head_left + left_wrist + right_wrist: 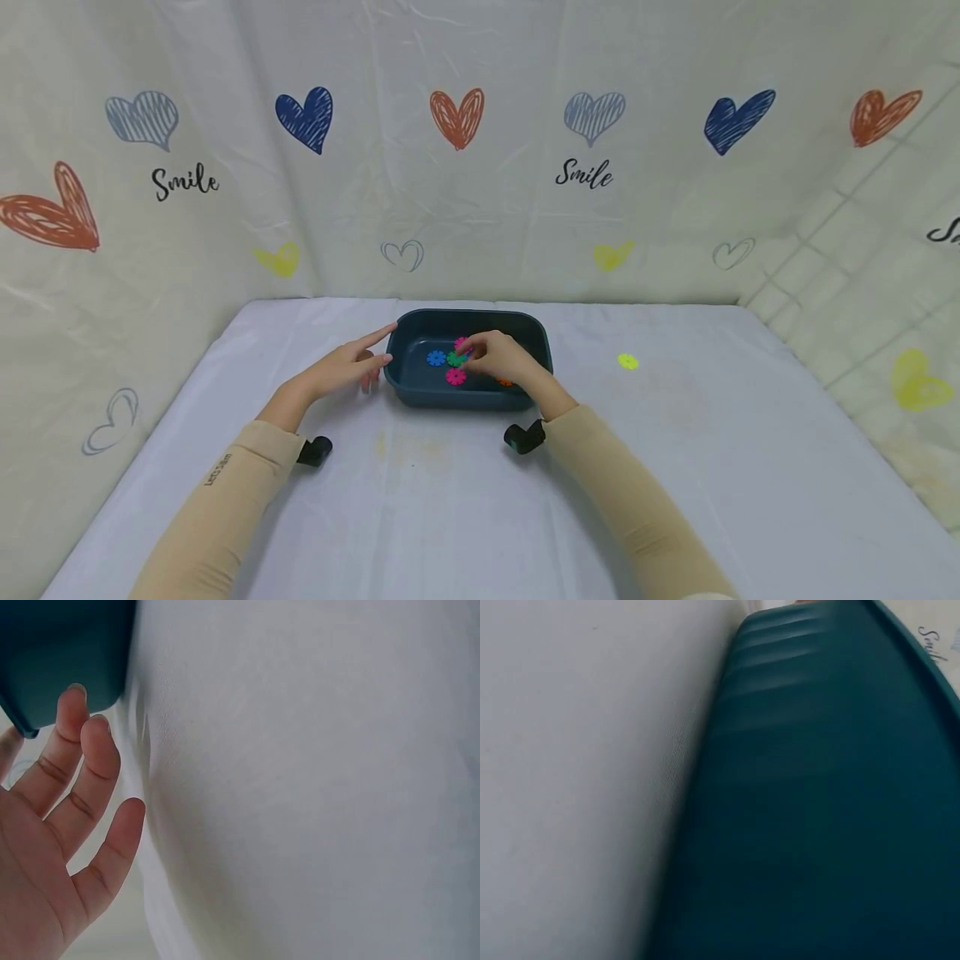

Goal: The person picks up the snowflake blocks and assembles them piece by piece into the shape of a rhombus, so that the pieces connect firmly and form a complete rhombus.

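Note:
A dark teal plastic bin stands on the table, with several small notched flower-shaped discs inside. Its outer wall fills much of the right wrist view. My left hand touches the bin's left end, fingers extended; the left wrist view shows the fingers loosely bent beside the wall. My right hand reaches into the bin, fingertips right at a green disc; I cannot tell whether they pinch it. Around it lie a blue disc, a pink disc and another pink disc. Under the right wrist shows an orange disc.
One yellow disc lies on the white tablecloth, right of the bin. A white backdrop printed with hearts rises behind the table. Black wrist-worn devices show below the left sleeve and the right sleeve.

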A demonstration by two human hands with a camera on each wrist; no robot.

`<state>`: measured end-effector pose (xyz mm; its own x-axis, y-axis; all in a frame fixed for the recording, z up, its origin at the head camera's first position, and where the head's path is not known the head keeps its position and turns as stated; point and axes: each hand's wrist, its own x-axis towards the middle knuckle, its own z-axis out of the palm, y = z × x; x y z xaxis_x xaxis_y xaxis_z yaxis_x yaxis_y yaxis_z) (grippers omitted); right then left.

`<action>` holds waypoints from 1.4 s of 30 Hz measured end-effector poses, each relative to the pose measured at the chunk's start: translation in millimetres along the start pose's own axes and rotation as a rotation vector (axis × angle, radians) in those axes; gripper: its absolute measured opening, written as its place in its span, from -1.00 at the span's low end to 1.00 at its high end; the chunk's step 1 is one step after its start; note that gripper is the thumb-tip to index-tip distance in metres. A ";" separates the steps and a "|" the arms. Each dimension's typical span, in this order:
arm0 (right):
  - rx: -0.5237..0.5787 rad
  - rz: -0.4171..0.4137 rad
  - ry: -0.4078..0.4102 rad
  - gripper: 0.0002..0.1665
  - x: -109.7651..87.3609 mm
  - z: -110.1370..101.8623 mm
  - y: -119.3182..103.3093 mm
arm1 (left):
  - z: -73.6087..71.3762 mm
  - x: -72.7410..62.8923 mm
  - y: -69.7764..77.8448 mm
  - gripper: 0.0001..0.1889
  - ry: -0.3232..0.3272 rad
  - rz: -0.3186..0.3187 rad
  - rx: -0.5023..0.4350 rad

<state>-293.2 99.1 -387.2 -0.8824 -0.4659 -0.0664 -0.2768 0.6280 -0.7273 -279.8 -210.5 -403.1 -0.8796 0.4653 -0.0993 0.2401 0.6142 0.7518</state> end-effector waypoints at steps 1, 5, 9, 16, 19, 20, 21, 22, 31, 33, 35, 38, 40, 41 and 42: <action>-0.011 0.008 -0.016 -0.69 1.9 1.2 0.3 | 0.3 0.3 0.0 -0.27 -0.001 0.001 0.000; -0.070 0.043 -0.062 -0.72 6.7 5.3 -2.2 | 1.2 1.9 -1.9 -0.27 -0.003 0.002 -0.001; -0.119 0.053 -0.077 -0.72 10.1 8.2 -5.3 | 2.0 3.1 -4.3 -0.27 0.000 -0.002 -0.006; -0.150 0.078 -0.093 -0.71 13.7 10.2 -8.9 | 1.5 2.9 -4.3 -0.27 -0.001 -0.004 -0.015; -0.166 0.085 -0.099 -0.71 14.5 10.9 -9.4 | 0.9 2.7 -3.8 -0.27 -0.005 -0.005 -0.008; -0.171 0.087 -0.099 -0.71 14.8 11.2 -9.6 | 0.8 2.6 -3.5 -0.27 -0.005 -0.005 -0.007; -0.173 0.092 -0.096 -0.71 15.0 11.3 -9.6 | 0.8 2.6 -3.4 -0.28 -0.004 -0.005 -0.009; -0.176 0.095 -0.092 -0.71 15.3 11.4 -9.6 | 0.8 2.7 -3.5 -0.28 -0.001 -0.008 -0.010; -0.213 0.103 -0.085 -0.73 18.5 15.4 -10.4 | 0.1 0.4 -1.9 -0.27 -0.005 0.002 -0.004; -0.222 0.090 -0.089 -0.73 19.3 16.2 -10.2 | 0.1 -0.4 -0.4 -0.27 -0.007 0.004 -0.008; -0.226 0.087 -0.088 -0.74 19.9 16.6 -10.3 | 0.0 -0.8 1.0 -0.26 -0.009 0.005 -0.013; -0.222 0.103 -0.075 -0.75 20.4 16.4 -10.7 | 0.1 -0.8 1.9 -0.27 -0.010 0.009 -0.017; -0.218 0.121 -0.066 -0.75 20.5 16.0 -11.5 | 0.0 -0.7 2.2 -0.27 -0.008 0.008 -0.015; -0.216 0.128 -0.062 -0.76 20.6 15.7 -12.0 | -0.1 -0.8 2.1 -0.27 -0.007 0.007 -0.012; -0.216 0.134 -0.059 -0.76 20.5 15.5 -12.4 | -0.2 -0.5 1.8 -0.27 -0.006 0.007 -0.008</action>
<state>-302.0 72.1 -390.1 -0.8947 -0.4011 -0.1965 -0.2396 0.8023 -0.5468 -279.0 -209.8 -401.6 -0.8753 0.4735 -0.0979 0.2428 0.6056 0.7578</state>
